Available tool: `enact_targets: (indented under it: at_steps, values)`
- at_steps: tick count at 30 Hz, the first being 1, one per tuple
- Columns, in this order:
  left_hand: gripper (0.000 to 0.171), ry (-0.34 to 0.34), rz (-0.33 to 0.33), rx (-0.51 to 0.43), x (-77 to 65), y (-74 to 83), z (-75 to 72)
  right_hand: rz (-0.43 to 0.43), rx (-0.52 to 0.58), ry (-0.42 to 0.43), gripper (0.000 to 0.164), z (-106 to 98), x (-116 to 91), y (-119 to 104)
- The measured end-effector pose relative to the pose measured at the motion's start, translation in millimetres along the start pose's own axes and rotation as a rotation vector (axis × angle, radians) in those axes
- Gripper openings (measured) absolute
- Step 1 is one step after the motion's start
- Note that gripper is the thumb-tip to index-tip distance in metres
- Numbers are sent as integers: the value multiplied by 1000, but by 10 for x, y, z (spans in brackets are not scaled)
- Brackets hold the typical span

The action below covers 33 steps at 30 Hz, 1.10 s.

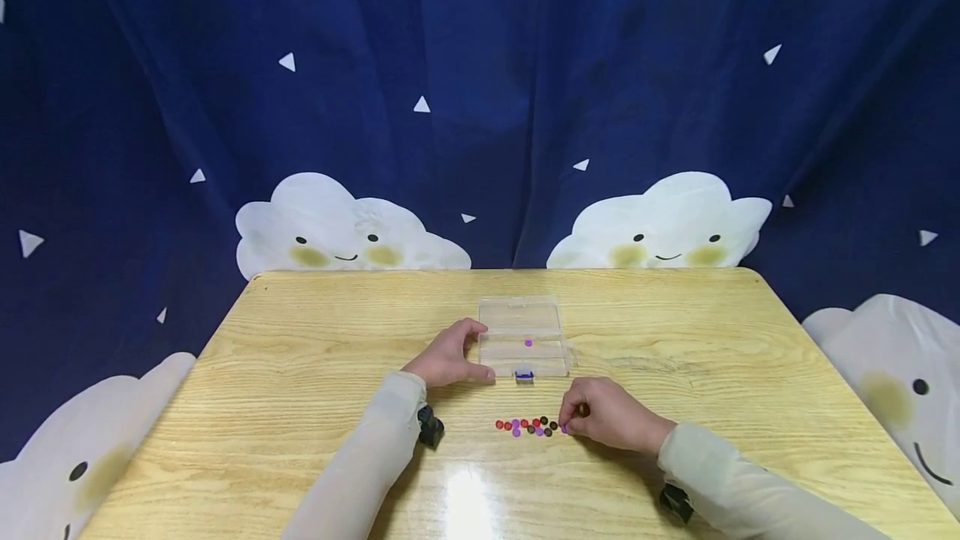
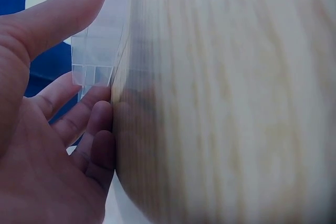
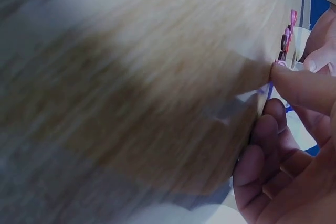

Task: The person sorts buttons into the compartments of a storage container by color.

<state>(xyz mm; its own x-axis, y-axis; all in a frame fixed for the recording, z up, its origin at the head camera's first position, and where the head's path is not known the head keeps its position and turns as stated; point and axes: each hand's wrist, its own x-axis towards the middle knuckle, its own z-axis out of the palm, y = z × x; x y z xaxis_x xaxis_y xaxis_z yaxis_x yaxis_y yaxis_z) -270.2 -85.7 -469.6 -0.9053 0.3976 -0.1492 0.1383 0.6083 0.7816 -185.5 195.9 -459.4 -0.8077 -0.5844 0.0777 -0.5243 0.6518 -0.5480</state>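
A clear plastic box (image 1: 522, 315) stands with its lid tipped back and one purple button (image 1: 528, 342) inside. My left hand (image 1: 448, 355) holds the box's left end, thumb along the front edge and fingers at the side; the left wrist view shows the box wall (image 2: 97, 40) between them. Just in front of the box lie small round buttons (image 1: 525, 424) in red, purple and black. At the right end of this group, my right hand (image 1: 611, 413) pinches a purple button (image 1: 564, 429) at the tabletop, largely covered by the fingertips.
A blue-and-clear piece (image 1: 524, 377) sits at the front edge of the box. The wooden table (image 1: 315, 332) reaches back to a dark blue curtain (image 1: 480, 107) printed with clouds. Black wrist devices (image 1: 430, 427) are worn on both sleeves.
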Motion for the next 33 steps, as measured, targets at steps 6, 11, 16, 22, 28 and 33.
enact_targets:
  at_steps: [6,11,16,22,28,33]
  values:
    - [78,5,-3,4,-2,5,1,1,12,8,16,7,-3,7]
    - [78,3,-9,0,-6,8,-6,6,21,7,16,12,2,13]
    - [78,-2,-2,-9,-10,5,-8,12,21,13,17,14,1,7]
    - [79,-3,-6,-11,-8,4,1,26,32,5,17,10,1,-1]
    - [79,-4,-2,-3,-2,9,6,29,50,4,17,5,-7,37]
    - [79,-3,-2,-1,7,-4,6,38,88,-8,16,-2,-12,52]
